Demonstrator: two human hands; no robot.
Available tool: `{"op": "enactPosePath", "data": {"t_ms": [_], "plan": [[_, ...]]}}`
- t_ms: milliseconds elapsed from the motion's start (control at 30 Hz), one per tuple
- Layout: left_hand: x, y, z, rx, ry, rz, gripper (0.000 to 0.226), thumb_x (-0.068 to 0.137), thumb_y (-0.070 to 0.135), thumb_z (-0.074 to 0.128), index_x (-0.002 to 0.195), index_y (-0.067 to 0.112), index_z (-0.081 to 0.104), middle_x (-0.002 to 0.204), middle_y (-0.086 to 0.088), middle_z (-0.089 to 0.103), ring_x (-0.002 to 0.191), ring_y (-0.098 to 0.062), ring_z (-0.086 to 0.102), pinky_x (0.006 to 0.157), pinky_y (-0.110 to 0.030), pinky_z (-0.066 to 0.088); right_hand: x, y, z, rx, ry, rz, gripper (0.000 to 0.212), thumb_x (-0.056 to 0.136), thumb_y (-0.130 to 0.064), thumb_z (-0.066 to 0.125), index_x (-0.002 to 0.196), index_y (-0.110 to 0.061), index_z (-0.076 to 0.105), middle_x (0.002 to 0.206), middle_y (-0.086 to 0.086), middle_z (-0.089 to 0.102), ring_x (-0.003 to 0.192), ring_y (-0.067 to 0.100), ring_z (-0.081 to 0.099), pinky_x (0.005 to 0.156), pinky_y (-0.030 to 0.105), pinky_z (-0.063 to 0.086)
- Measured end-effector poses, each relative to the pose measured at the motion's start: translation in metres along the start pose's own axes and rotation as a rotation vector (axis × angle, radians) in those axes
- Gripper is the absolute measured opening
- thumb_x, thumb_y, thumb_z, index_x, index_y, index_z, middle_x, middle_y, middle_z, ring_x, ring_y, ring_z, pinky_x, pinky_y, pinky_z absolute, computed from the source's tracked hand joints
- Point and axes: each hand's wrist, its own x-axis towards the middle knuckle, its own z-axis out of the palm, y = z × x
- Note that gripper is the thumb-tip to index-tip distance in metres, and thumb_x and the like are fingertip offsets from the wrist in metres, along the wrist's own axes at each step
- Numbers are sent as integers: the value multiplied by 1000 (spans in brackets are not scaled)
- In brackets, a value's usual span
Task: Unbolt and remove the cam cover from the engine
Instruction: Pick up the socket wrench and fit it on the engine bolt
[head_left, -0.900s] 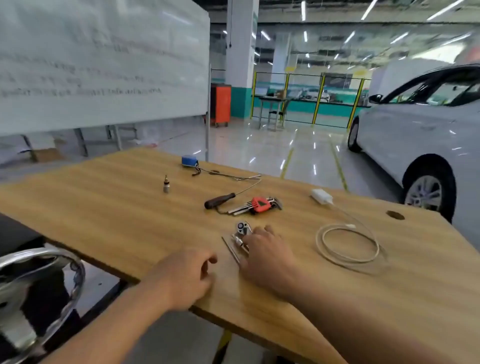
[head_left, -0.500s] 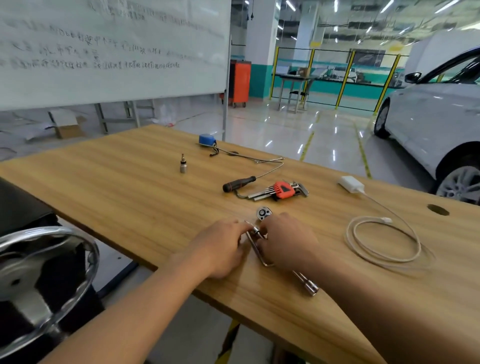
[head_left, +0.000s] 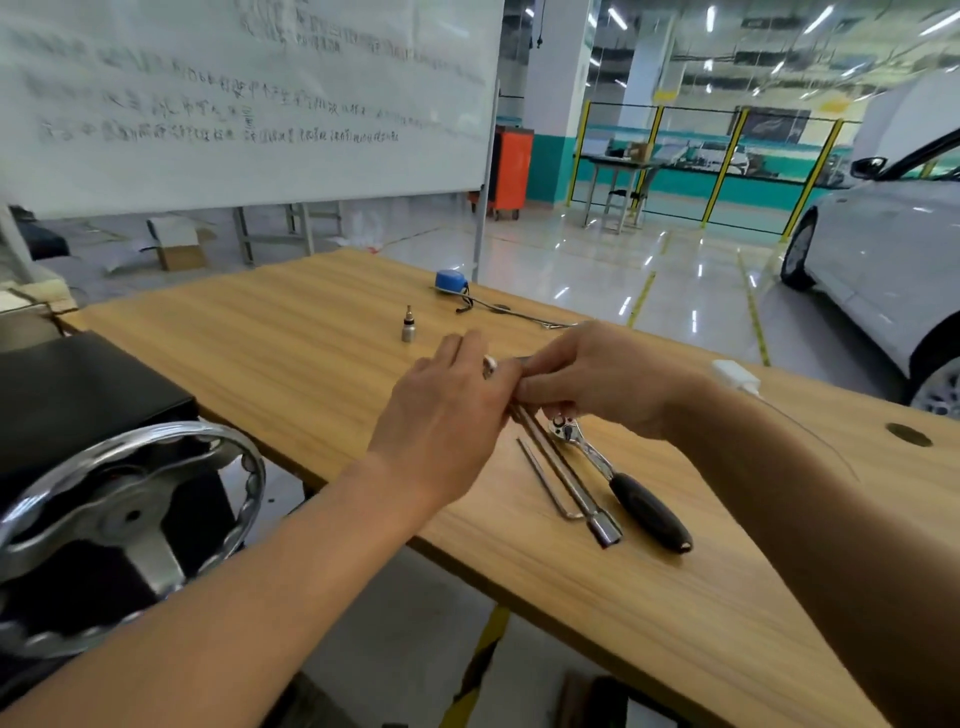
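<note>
Left hand and right hand lift above the ratchet, meeting on the socket bar's raised end. Ratchet's uncovered now.

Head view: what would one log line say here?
right hand grips socket bar | left hand at its upper end, grip unclear | ratchet lies on table

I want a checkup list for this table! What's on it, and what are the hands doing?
Surface: wooden table, one round hole.
Job's things: ratchet and thin bent rod lying flat; socket bar, top end in the hands; engine: nothing seen.
Clutter: small bit standing upright; blue gadget.
Hands: right hand grips the socket bar's top; left hand touches it, grip hidden.
Cables: white charger with thin cable; wire by the blue gadget.
Surroundings: whiteboard, white car, chrome wheel.
</note>
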Motion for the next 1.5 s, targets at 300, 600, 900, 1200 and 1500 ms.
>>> {"op": "enactPosePath", "data": {"t_ms": [300,600,900,1200,1500], "plan": [[-78,-69,-47,-99,-408,-290,41,102,55,30,77,28,48,73,9,55,64,-10,54,57,-33,45,22,96,28,-592,195,444,29,94,-39,61,81,-14,62,80,1,61,73,14,57,59,24,45],[-160,-131,-201,-298,-133,-419,55,95,60,31,57,23,42,44,9,43,39,-11,40,44,-21,34,61,-39,65,-516,310,90,6,100,-22,52,97,-20,57,83,1,62,76,18,61,60,30,47],[-273,-161,-365,56,49,-630,42,92,67,22,78,36,46,63,14,53,55,-9,50,49,-22,35,-6,-318,153,515,-357,-830,56,86,-25,63,141,-28,50,101,15,73,49,14,40,44,23,38],[-373,-153,-437,123,72,-844,62,75,93,10,83,42,47,61,11,55,51,-12,53,48,-19,36,-21,-389,251,603,-692,-896,56,81,-22,68,136,-25,58,99,19,74,46,13,40,42,24,38],[-396,-151,-453,86,64,-884,53,77,89,15,82,47,47,59,12,52,51,-12,49,47,-19,35,-28,-414,268,595,-865,-862,50,83,-20,69,131,-31,63,87,16,70,43,10,36,42,17,35]]}}
